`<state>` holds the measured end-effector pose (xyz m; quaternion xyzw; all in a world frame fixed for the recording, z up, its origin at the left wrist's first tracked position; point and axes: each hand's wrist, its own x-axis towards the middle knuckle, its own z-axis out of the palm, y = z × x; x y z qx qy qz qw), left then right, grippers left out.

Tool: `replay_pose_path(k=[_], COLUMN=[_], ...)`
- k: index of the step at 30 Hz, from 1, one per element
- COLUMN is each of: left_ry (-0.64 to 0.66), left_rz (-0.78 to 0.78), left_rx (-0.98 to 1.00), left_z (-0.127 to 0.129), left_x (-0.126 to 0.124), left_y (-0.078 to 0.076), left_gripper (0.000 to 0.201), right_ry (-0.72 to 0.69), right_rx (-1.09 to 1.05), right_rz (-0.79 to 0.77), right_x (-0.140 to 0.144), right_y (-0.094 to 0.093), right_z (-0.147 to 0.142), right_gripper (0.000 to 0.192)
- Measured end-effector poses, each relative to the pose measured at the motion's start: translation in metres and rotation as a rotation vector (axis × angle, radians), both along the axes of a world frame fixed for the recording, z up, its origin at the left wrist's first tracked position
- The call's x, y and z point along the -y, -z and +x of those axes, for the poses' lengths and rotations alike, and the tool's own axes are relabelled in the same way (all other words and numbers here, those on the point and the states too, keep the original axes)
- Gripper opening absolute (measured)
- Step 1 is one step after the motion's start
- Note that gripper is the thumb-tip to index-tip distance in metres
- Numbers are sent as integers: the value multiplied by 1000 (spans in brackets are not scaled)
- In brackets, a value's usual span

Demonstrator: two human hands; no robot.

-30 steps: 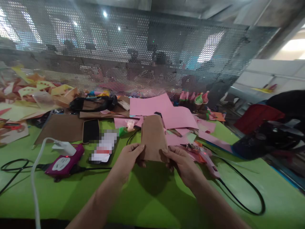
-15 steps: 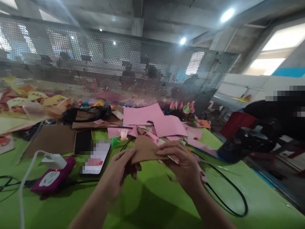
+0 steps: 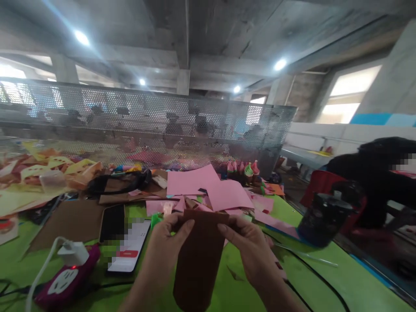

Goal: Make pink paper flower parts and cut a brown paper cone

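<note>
A brown piece of sheet material [image 3: 199, 260] hangs between my hands above the green table, its broad face turned to me. Its top edge is straight and its lower end is rounded. My left hand [image 3: 167, 245] pinches the upper left corner, thumb on the near face. At the upper right corner my right hand [image 3: 250, 247] holds it the same way. Whether the material is felt, foam or paper I cannot tell. Just beyond my hands lie pink sheets [image 3: 227, 194] and pink scraps.
Left of my hands are a lit phone [image 3: 138, 242], a dark phone [image 3: 112, 223], a brown sheet [image 3: 71, 221] and a purple power strip [image 3: 66, 281] with a white plug. A dark bucket [image 3: 325, 219] stands right. Perforated metal panel [image 3: 146, 125] behind; a person in black [image 3: 367, 164] at right.
The brown piece has swung from nearly edge-on to hanging down with its face toward me. Both hands have shifted to its top corners. The view has tilted upward.
</note>
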<state>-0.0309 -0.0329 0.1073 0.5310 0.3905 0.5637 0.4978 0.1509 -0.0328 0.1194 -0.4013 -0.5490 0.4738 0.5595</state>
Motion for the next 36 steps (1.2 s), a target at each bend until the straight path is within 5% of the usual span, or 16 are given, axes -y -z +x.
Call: replay_pose_path(k=[5, 11, 22, 29, 36], left_ry=[-24, -31, -64, -214, -98], left_rz=[-54, -89, -46, 74, 104], left_rx=[27, 47, -22, -84, -213], left_z=[4, 7, 8, 15, 3], left_x=[-3, -4, -2, 6, 2], left_y=[17, 18, 17, 16, 7], left_gripper=[27, 27, 28, 23, 23], right_ry=[17, 103, 104, 101, 134], right_rx=[64, 120, 71, 9, 237], right_rz=[-15, -25, -20, -23, 76], right_x=[0, -8, -7, -1, 1], right_y=[11, 20, 19, 9, -5], right_z=[7, 11, 9, 1, 6], right_gripper=[29, 32, 33, 31, 28])
